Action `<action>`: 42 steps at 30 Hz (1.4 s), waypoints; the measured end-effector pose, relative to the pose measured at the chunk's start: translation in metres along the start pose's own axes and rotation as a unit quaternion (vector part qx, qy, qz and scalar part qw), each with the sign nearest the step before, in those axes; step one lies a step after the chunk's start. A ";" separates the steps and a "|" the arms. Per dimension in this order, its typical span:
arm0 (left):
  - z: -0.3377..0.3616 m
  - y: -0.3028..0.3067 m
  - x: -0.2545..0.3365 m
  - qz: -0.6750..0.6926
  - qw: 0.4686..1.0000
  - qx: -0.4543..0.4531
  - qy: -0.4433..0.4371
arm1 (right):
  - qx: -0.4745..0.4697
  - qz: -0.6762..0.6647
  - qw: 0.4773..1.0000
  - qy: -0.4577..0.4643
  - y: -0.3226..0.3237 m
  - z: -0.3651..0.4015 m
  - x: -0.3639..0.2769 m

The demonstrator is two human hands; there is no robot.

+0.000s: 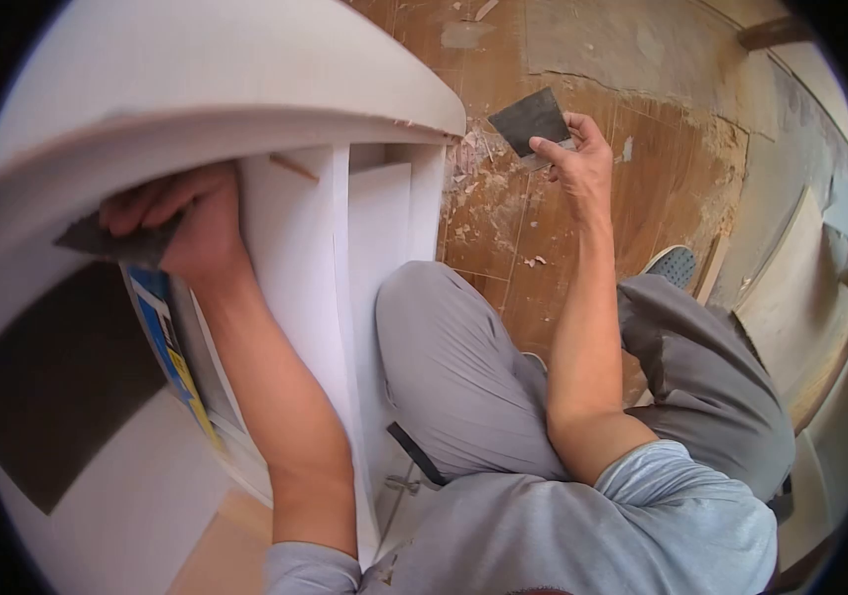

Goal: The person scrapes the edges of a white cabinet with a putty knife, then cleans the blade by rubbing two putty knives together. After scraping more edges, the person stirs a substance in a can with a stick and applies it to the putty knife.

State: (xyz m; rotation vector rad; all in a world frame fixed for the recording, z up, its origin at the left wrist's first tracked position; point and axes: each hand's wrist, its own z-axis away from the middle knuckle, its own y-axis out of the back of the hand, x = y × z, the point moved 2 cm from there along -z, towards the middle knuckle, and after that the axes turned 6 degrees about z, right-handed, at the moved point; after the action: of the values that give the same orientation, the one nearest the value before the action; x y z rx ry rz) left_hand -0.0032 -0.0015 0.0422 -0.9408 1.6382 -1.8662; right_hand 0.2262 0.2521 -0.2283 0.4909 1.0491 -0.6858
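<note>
My right hand (579, 164) is raised over the floor, thumb and fingers closed on a dark rectangular scraper (526, 119) with a pale strip along its held edge. My left hand (181, 213) reaches under the curved rim of the white cabinet (245, 59). Its fingers close on a dark, thin, flat scraper (112, 241), slightly smeared by motion and lying close to the rim's underside. The cabinet edge (404, 125) above it looks pinkish and rough.
White upright panels (341, 248) stand beside my left arm. A blue and yellow package (171, 347) is behind that forearm. Brown wooden flooring (503, 233) carries pale scraps and dried smears. Curved boards (791, 297) lean at the right. A patterned shoe (672, 265) shows near my leg.
</note>
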 end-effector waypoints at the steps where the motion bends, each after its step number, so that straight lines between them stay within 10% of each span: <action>1: 0.001 0.000 0.003 0.007 1.000 0.001 -0.014 | -0.001 -0.020 1.000 0.007 0.003 0.001 -0.002; 9: -0.001 0.012 0.013 0.066 0.996 -0.019 0.060 | -0.070 -0.548 0.829 -0.091 -0.022 0.000 0.071; 14: -0.001 0.016 0.020 0.063 0.997 -0.006 0.050 | -0.080 -0.534 0.821 -0.188 -0.068 -0.003 0.164; 17: -0.002 0.008 0.019 0.049 0.997 -0.010 0.052 | -0.181 -0.559 0.789 -0.180 -0.090 -0.002 0.167; 19: 0.002 0.011 0.013 0.020 0.999 0.006 0.048 | -0.067 -0.507 0.837 -0.196 -0.105 0.000 0.149; 42: 0.003 0.025 0.022 -0.047 0.993 -0.100 -0.037 | -0.077 -0.489 0.848 -0.186 -0.142 -0.003 0.117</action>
State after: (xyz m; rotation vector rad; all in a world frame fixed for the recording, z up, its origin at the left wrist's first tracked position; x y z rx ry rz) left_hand -0.0174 -0.0233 0.0215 -1.1761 1.7871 -1.7274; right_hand 0.1602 0.1231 -0.3419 -0.3792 0.9267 -1.5127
